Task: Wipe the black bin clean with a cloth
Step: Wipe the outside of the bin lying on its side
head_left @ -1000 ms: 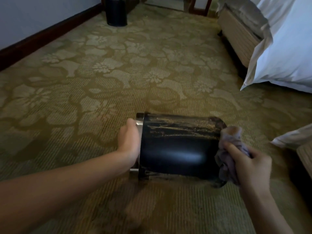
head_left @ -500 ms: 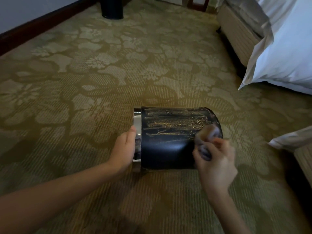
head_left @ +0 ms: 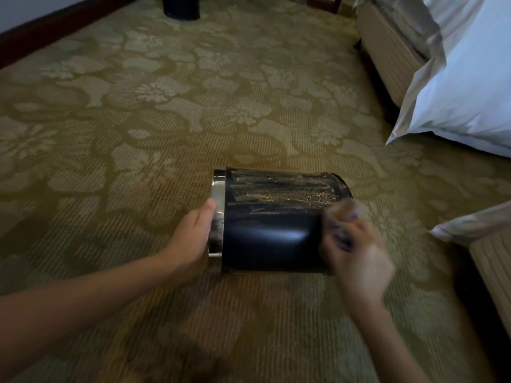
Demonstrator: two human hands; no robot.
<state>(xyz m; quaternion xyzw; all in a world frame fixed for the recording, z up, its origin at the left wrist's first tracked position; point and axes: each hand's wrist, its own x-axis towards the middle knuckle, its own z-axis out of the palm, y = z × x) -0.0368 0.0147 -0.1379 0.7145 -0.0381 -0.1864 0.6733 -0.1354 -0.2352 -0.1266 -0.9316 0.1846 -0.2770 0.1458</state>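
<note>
The black bin (head_left: 271, 236) lay on its side on the flower-patterned carpet (head_left: 166, 120), low and centre in the head view, just in front of the person. Its long axis ran left to right across the view. The chrome rim (head_left: 218, 194) and open mouth pointed left, and the closed base pointed right, towards the bed (head_left: 470, 92). The glossy black wall facing up showed a soft highlight near the person. Farther up it carried pale, dusty streaks that ran along the bin's length. The left hand (head_left: 193, 236) gripped the bin at the mouth end. Its thumb lay up against the chrome rim, its palm was against the opening, and its other fingers were out of sight behind the hand. The right hand (head_left: 356, 252) was smeared by motion blur at the base end of the bin. Its fingers were curled round a bunched cloth (head_left: 344, 214) that looked pale greyish. The cloth was against the bin's wall near the right edge, though the blur hid exactly where it touched. A second dark bin (head_left: 181, 6) stood upright far off at the top of the view, near the dark skirting board (head_left: 55, 31). White bedding hung over the bed's edge on the right.
</note>
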